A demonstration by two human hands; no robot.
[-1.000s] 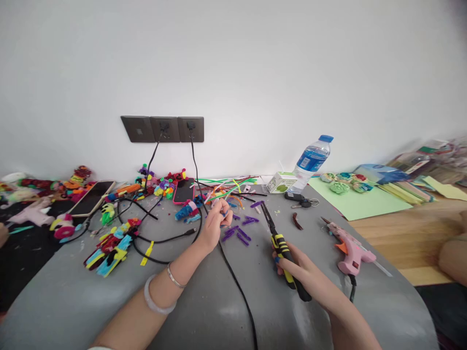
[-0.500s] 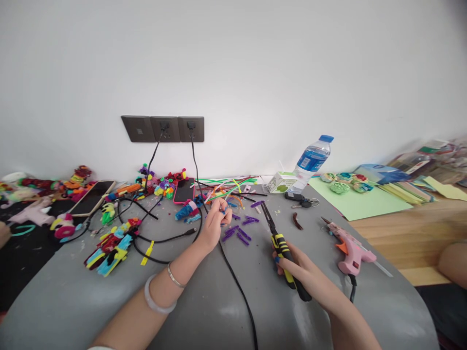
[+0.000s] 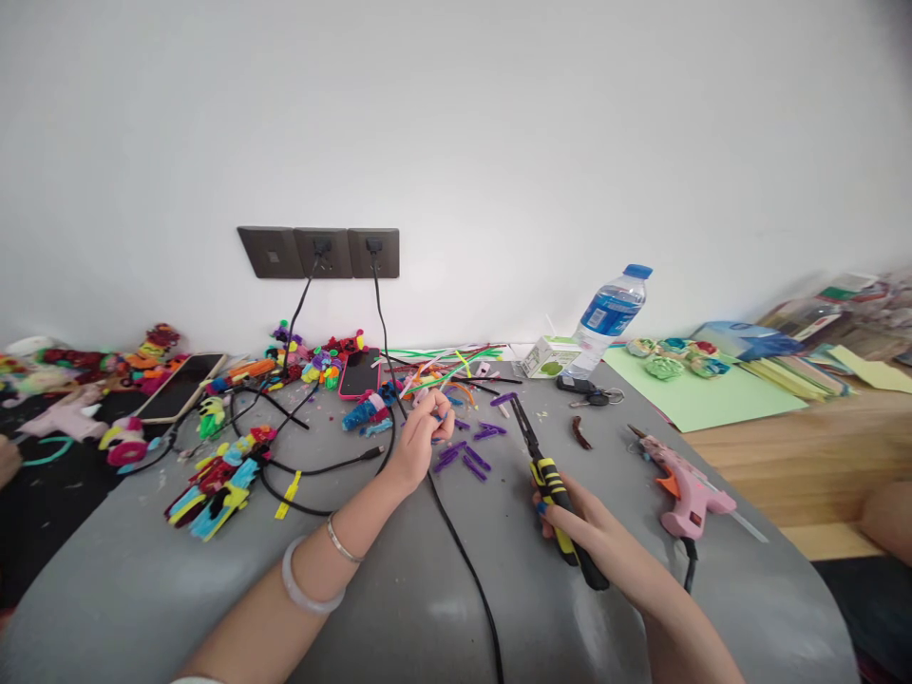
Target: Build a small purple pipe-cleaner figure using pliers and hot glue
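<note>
My right hand (image 3: 570, 513) is wrapped round long-nose pliers (image 3: 548, 480) with yellow and black handles. Their dark jaws point up and away, and a purple fuzzy piece (image 3: 503, 399) appears right at the tip; whether the jaws grip it I cannot tell. My left hand (image 3: 420, 442) is raised over the table with its fingers curled together. What they hold, if anything, is too small to make out. Between the hands several short purple fuzzy pieces (image 3: 476, 464), bent double, lie on the grey table (image 3: 399, 589).
A black cable (image 3: 463, 556) runs across the table. To the right sits a pink glue gun (image 3: 688, 494); keys (image 3: 602, 396), a carton (image 3: 552, 357) and a water bottle (image 3: 609, 318) stand farther back. Colourful pipe-cleaner figures (image 3: 218, 480) and phones (image 3: 181, 388) lie left. Another person's hand (image 3: 9, 461) shows.
My left hand has shifted very slightly. The right hand and the pliers stay in practically the same place.
</note>
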